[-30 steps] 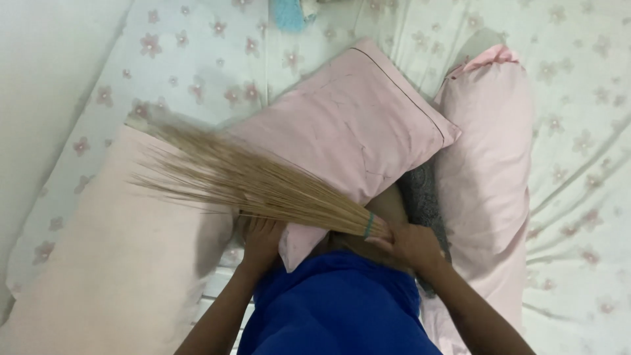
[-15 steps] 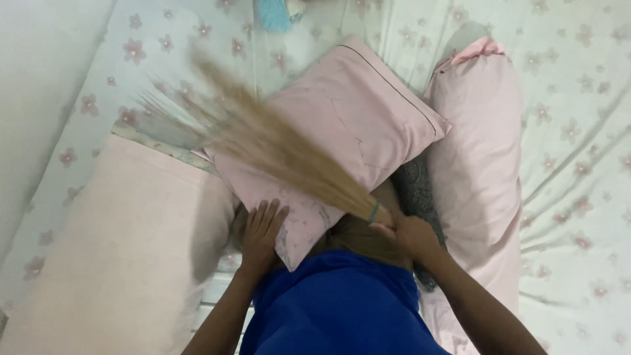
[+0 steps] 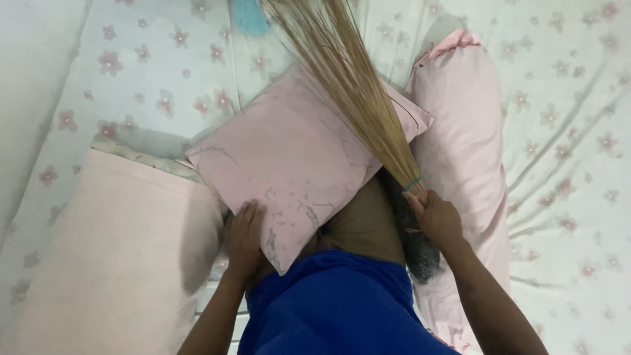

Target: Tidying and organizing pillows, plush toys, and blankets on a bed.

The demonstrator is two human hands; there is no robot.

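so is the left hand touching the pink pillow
Touching. The head view shows the left hand pressed flat against the lower edge of the pink pillow, no gap visible.

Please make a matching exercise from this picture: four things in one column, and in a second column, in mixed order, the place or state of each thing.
Things:
1. stick broom
2. square pink pillow
3. long pink bolster
4. blue object

Places or states:
A. at the top edge of the picture, on the flowered sheet
B. held at its bound end by the right hand
C. lies along the right side of the bed
D. touched at its lower edge by the left hand

Pairs: 1-B, 2-D, 3-C, 4-A
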